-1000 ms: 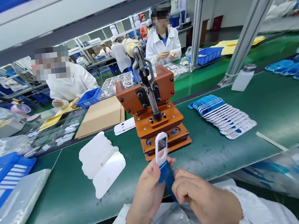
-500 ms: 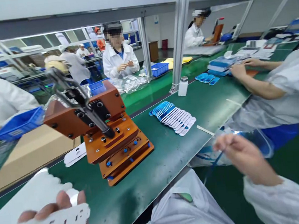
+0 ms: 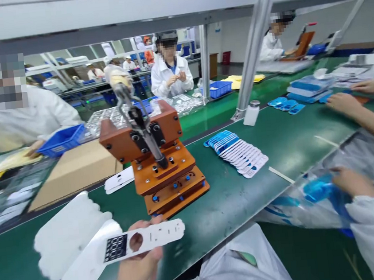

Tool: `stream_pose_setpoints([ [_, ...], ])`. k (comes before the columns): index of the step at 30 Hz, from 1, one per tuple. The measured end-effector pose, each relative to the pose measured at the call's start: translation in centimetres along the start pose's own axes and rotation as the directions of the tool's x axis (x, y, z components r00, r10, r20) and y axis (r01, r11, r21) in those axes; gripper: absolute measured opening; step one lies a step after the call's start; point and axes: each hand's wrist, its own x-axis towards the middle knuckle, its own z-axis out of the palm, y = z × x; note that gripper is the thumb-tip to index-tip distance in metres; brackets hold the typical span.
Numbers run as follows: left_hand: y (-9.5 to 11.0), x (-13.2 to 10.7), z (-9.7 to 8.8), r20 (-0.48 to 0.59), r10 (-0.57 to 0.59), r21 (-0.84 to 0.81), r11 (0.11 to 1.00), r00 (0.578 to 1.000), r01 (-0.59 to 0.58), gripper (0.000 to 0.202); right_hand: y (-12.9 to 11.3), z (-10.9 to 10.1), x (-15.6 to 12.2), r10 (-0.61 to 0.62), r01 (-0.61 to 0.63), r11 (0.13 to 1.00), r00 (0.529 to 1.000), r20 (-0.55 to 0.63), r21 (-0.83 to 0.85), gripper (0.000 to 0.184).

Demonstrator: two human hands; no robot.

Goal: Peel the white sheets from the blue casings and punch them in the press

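Observation:
My left hand grips a flat white plastic panel with a dark keypad patch and a round hole, held level just in front of the orange press jig. My right hand is off to the right, inside a clear plastic bag, with its fingers among crumpled blue film. A stack of blank white panels lies on the green belt to the left of my left hand.
A fanned row of blue and white panels lies right of the jig, with a white bottle behind. A cardboard box and blue bin sit at back left. A neighbour's bare forearm rests at right. Other workers sit across the line.
My left hand has brought the white panel up and right, toward the jig's front. My right hand has dropped into the clear bag among the blue film. The view has swung slightly back left.

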Motion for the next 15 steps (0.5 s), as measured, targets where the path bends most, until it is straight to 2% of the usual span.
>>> stream_pose_setpoints([
  [1,-0.3,0.2,-0.1,0.027,0.007,0.002,1.000,1.000,-0.007,0.055,-1.9,-0.5,-0.5,0.026,-0.026,0.999,1.000,0.003,-0.032,0.007],
  [2,-0.6,0.4,-0.2,0.051,0.016,0.004,1.000,0.999,-0.016,0.053,-4.2,-1.1,-1.5,0.043,-0.044,0.997,0.999,-0.017,-0.058,0.013],
  [3,-0.9,0.5,-0.2,0.074,0.023,0.006,1.000,0.997,-0.023,0.052,-6.9,-1.7,-2.8,0.058,-0.057,0.996,0.998,0.017,-0.071,0.022],
  [4,-1.2,0.7,-0.1,0.095,0.022,0.006,1.000,0.995,-0.023,0.051,-9.9,-2.3,-4.4,0.060,-0.060,0.998,0.998,0.001,-0.024,0.026],
  [5,-1.5,0.8,0.2,0.116,0.016,0.007,1.000,0.993,-0.017,0.051,-13.2,-2.7,-6.1,-0.057,0.062,0.993,0.997,-0.044,0.104,0.031],
  [6,-1.6,0.8,0.5,0.142,0.003,0.010,1.000,0.990,-0.005,0.051,-16.5,-3.1,-7.8,-0.202,0.201,0.949,0.979,-0.024,0.242,0.032],
  [7,-1.7,0.8,0.9,0.167,-0.010,0.015,1.000,0.986,0.008,0.051,-19.8,-3.3,-9.1,-0.360,0.323,0.866,0.933,0.028,0.381,0.027],
  [8,-1.7,0.7,1.3,0.187,-0.027,0.019,1.000,0.982,0.024,0.052,-23.0,-3.6,-10.0,-0.486,0.392,0.778,0.870,0.076,0.490,0.024],
  [9,-1.7,0.6,1.8,0.195,-0.040,0.018,0.999,0.980,0.037,0.052,-26.0,-3.9,-10.4,-0.563,0.425,0.707,0.822,0.087,0.566,0.024],
  [12,-1.4,0.1,2.6,0.179,-0.049,-0.011,0.999,0.983,0.052,0.053,-34.6,-5.0,-8.2,-0.627,0.458,0.578,0.779,0.008,0.676,0.031],
  [15,-1.2,-0.3,2.6,0.169,-0.050,-0.029,0.998,0.984,0.055,0.054,-42.3,-6.3,-4.2,-0.714,0.464,0.414,0.700,-0.037,0.783,0.052],
])
